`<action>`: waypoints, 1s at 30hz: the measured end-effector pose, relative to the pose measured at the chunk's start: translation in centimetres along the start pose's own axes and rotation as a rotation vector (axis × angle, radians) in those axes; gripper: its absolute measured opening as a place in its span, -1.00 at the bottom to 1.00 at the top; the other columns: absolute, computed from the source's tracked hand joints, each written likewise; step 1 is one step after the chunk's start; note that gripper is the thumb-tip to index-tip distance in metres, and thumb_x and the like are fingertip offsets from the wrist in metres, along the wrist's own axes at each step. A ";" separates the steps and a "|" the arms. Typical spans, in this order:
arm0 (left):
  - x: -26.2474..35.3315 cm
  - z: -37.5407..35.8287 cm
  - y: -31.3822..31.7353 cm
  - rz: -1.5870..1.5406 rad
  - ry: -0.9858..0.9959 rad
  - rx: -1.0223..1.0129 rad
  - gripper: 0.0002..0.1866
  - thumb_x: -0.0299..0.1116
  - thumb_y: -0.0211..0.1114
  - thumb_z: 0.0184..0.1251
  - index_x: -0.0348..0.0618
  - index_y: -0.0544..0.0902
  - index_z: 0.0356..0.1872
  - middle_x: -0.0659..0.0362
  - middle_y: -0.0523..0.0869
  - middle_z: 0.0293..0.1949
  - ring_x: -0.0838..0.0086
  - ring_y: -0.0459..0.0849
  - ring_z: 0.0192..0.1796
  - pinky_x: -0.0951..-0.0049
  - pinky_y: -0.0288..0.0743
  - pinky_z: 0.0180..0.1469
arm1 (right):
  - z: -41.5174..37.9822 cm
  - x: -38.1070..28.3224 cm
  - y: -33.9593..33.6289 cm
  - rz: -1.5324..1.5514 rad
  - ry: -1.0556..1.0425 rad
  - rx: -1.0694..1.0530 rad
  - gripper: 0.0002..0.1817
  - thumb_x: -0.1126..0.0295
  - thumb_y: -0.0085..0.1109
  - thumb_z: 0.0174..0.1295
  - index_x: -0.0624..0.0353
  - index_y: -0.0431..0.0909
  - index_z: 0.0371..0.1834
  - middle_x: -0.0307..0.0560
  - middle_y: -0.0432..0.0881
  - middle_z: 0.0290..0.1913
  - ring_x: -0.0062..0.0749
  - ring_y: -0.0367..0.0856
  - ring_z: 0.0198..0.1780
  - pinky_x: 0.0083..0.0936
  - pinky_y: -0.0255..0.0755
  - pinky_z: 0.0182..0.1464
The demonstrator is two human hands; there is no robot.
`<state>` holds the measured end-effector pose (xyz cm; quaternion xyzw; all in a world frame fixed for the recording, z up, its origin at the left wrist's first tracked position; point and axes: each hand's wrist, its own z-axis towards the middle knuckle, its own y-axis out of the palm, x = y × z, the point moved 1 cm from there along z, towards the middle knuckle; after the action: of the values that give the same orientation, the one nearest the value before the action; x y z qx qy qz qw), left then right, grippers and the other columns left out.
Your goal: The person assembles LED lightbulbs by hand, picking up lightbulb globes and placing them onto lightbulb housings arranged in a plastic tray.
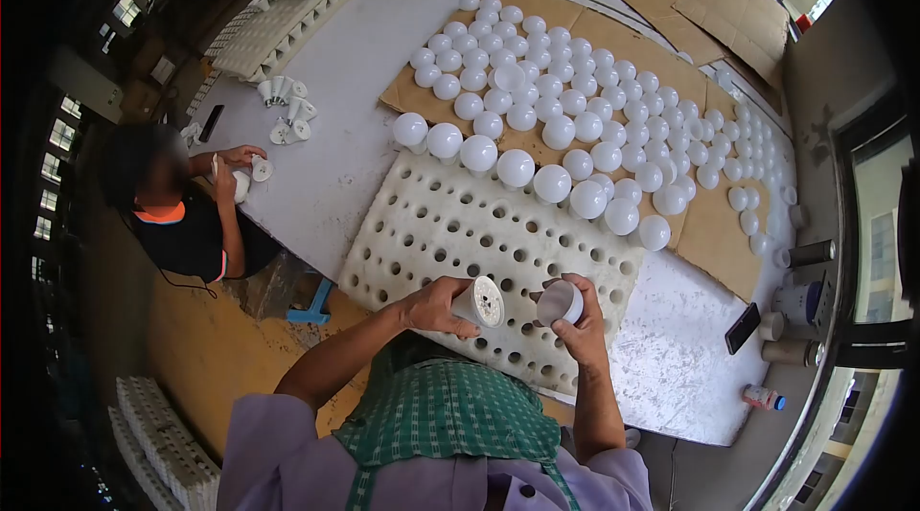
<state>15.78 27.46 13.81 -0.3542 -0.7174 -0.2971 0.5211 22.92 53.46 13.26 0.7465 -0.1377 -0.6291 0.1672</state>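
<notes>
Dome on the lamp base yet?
No, the left hand holds the base and the right hand the dome, with a gap between.

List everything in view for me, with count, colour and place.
Domes: dozens, white, mostly on cardboard
Cardboard sheets: several, brown, far side
Perforated board: one, off-white, table centre
Table: one, pale, centre
Tray stacks: off-white, far left, lower left
Loose bulb bodies: several, white, left
Phones: two, dark, table's left and right
Bottle: one, white, blue-capped, right
Co-worker: one, dark top, left
Held bulb body: one, white, left hand
Held cup-shaped cover: one, translucent white, right hand
Wearer's sleeves: two, lilac, bottom
</notes>
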 end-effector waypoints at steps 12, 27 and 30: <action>1.8 -3.4 -3.0 -0.006 -0.068 -0.186 -0.47 -0.25 0.55 -0.01 -0.38 0.59 -0.06 0.10 0.71 -0.32 0.53 0.66 -0.42 0.53 0.55 -0.49 | 0.0 0.8 7.6 -0.567 -0.194 -0.217 -0.10 0.32 0.53 -0.13 0.18 0.25 0.33 -0.02 0.48 0.18 -0.32 0.43 0.21 -0.38 0.29 0.26; 2.8 -4.8 -3.8 0.206 -0.170 -0.215 -0.51 -0.19 0.57 -0.06 -0.41 0.63 -0.25 0.08 0.73 -0.51 0.49 0.66 -0.58 0.52 0.53 -0.51 | 0.3 0.2 11.6 -0.968 -0.109 -0.389 -0.02 0.23 0.62 -0.23 0.20 0.28 0.33 0.14 0.49 0.19 -0.03 0.56 0.13 -0.25 0.45 0.16; 3.1 -4.8 -3.5 0.252 -0.190 -0.221 -0.49 -0.16 0.57 -0.04 -0.41 0.64 -0.23 0.08 0.73 -0.49 0.49 0.67 -0.57 0.52 0.53 -0.50 | 0.5 0.9 11.3 -0.999 -0.217 -0.435 -0.08 0.23 0.56 -0.15 0.21 0.26 0.32 0.21 0.46 0.17 0.11 0.56 0.09 -0.18 0.55 0.06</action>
<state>14.86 22.26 17.95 -0.5226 -0.6766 -0.2716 0.4419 22.67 42.80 17.20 0.6002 0.3496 -0.7193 -0.0164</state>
